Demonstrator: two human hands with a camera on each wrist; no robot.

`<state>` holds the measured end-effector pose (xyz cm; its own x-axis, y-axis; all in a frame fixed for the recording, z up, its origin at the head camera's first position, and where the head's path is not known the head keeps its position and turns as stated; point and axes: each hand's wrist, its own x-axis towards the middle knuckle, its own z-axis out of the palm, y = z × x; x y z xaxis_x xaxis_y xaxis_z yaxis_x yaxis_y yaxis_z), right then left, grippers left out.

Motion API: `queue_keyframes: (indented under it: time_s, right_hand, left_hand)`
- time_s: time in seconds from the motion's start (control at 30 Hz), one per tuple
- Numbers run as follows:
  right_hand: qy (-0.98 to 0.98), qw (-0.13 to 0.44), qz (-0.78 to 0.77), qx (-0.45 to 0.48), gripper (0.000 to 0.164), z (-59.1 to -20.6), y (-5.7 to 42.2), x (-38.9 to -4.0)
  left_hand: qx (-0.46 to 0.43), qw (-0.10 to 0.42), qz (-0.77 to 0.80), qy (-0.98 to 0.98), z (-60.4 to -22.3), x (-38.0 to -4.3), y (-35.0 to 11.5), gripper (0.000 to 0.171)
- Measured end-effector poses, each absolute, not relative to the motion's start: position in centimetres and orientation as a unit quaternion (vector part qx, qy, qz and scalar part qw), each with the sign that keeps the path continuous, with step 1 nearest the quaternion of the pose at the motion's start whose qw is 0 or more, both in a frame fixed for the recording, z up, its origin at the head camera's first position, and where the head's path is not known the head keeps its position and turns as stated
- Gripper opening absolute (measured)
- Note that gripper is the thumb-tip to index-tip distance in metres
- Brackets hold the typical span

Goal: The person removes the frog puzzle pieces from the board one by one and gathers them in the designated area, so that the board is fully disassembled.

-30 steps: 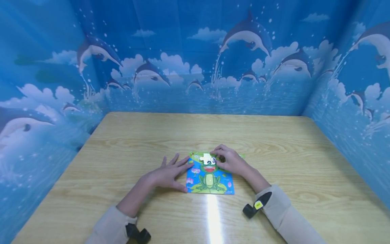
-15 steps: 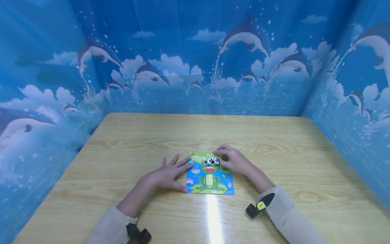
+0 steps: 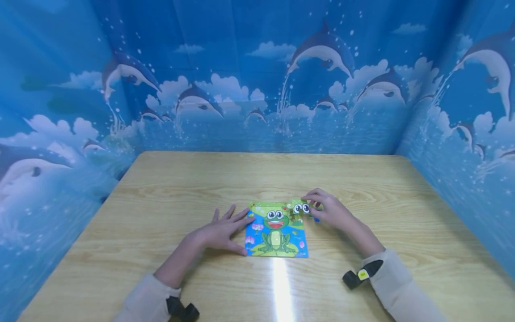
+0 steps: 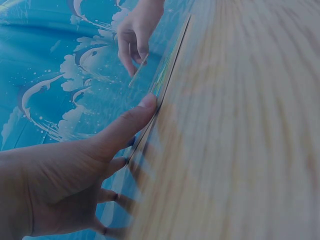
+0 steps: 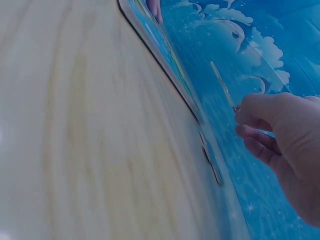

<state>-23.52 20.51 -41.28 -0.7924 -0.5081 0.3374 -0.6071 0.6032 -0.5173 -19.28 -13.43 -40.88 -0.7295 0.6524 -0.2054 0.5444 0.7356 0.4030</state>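
Note:
A square frog jigsaw puzzle (image 3: pixel 276 237) lies flat on the wooden table. My left hand (image 3: pixel 223 230) rests at its left edge, fingers spread and straight; in the left wrist view its thumb (image 4: pixel 127 120) touches the near edge. Between thumb and fingers, my right hand (image 3: pixel 331 210) pinches a jigsaw piece (image 3: pixel 301 208) printed with two frog eyes. That piece is raised above the puzzle's upper right corner, edge-on in the right wrist view. A pair of eyes also shows on the frog in the puzzle.
Another puzzle piece (image 5: pixel 211 160), partly blue, lies on the table just right of the puzzle, partly hidden under my right hand in the head view. Blue dolphin-print curtains (image 3: pixel 225 120) stand along the table's back and sides.
My right hand has moved right with the eye piece, from over the frog's head to beyond the puzzle's upper right corner. The frog's eyes in the puzzle are uncovered. My left hand stays put.

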Motion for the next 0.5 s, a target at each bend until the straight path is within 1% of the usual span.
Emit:
queue_keyframes:
  time_s: [0.33, 0.5]
  right_hand:
    - [-0.903, 0.070, 0.323, 0.274, 0.035, -41.1, 23.5, -23.1]
    - [-0.907, 0.075, 0.318, 0.265, 0.034, -41.3, 24.7, -23.0]
  left_hand:
    - [0.328, 0.169, 0.160, 0.915, -40.9, -19.3, -13.4, 0.092]
    - [0.330, 0.165, 0.164, 0.915, -40.8, -19.2, -13.4, 0.092]
